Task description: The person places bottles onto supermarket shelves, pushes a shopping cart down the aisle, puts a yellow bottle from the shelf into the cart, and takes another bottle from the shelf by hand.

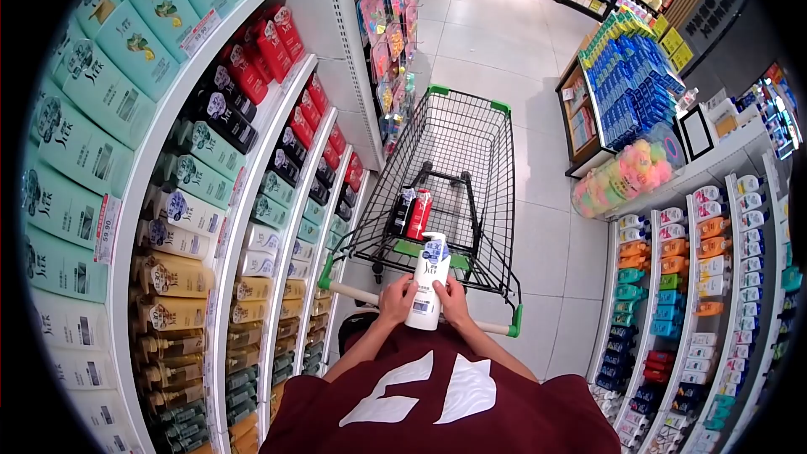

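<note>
1. Right now I'm holding the white pump bottle [426,298] in both hands, its pump end pointing towards the cart and its printed front facing the camera.
2. On the left side, my left hand [398,300] is gripping, fingers clamped on the bottle's edge.
3. Opposite it, my right hand [455,300] is pressing in too, fingers closed on the other edge.
4. Just ahead, the wire cart [471,134] is standing on the tiled floor [538,244], and the bottle is overlapping the cart's pale handle [355,292] in my view.
5. Inside the cart, a red bottle [419,215] and a black bottle [400,212] are lying side by side.
6. To my left, long shelves [154,130] are carrying rows of green, red, black, white and gold bottles.
7. Over on the right, shelving [651,277] is displaying smaller, colourful bottles, while blue packages [630,88] are filling a stand beyond.
</note>
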Motion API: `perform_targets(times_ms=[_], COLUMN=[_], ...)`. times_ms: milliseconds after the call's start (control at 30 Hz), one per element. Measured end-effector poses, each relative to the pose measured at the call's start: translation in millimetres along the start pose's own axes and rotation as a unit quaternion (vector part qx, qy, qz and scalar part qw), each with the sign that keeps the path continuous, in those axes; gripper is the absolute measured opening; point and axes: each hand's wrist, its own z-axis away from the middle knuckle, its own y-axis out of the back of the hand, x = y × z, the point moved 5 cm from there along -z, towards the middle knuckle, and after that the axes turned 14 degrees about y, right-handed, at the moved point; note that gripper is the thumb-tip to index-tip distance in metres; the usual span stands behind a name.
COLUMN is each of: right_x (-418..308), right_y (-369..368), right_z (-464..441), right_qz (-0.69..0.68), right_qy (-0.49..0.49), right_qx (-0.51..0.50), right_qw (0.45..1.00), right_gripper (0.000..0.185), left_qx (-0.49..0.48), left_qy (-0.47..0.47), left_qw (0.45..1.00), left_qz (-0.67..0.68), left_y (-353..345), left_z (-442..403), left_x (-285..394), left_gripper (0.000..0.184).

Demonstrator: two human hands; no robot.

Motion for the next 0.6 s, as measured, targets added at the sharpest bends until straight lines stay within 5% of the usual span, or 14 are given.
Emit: perform_targets(times_ms=[600], right_x=[10], right_y=[4], right_z=[2], right_qz=[0.011], right_qy=[0.018], right_qx=[0.002], right_qw=[1.000], right_gripper=[0.035], left_qx=[-0.003], left_qy=[-0.004], left_qw=[1.000], left_qz=[0.003], left_y=[0], left_z=[-2], left_x=[-3], left_gripper=[0.042])
